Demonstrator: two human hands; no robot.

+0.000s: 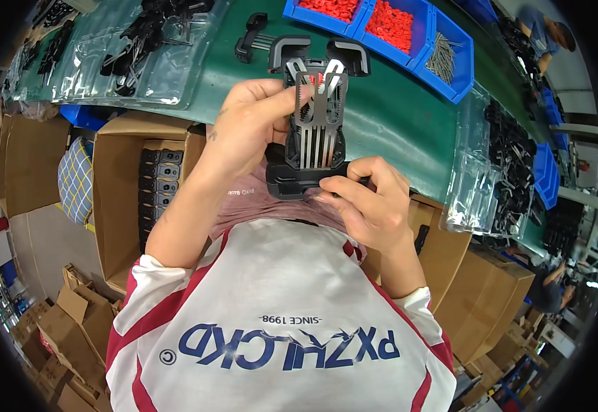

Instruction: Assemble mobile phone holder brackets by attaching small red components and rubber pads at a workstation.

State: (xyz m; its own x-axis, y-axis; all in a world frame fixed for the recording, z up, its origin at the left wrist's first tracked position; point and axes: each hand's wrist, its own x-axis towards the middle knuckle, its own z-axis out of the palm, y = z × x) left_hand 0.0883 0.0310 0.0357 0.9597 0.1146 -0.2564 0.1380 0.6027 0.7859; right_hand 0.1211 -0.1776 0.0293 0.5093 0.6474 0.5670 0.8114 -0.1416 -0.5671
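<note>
A black phone holder (pixel 318 137) with bright metal rods and two curved claws at its far end is held up over the near table edge. A grey slotted plate (pixel 321 103) lies on its upper half, with a bit of red showing beneath. My left hand (pixel 247 123) is closed on the holder's left side, its index finger pressing on the slotted plate. At the bottom, my right hand (pixel 378 206) pinches the right end of the black lower jaw (pixel 295 182). Parts of the left fingers are hidden behind the holder.
Blue bins (pixel 419 62) hold red pieces (pixel 389 27) and metal pins (pixel 441 58) at the far side of the green table (pixel 388 130). A loose black clamp part (pixel 251 40) lies left of them. Clear trays (pixel 196 69) hold black parts. A cardboard box (pixel 117 206) stands left.
</note>
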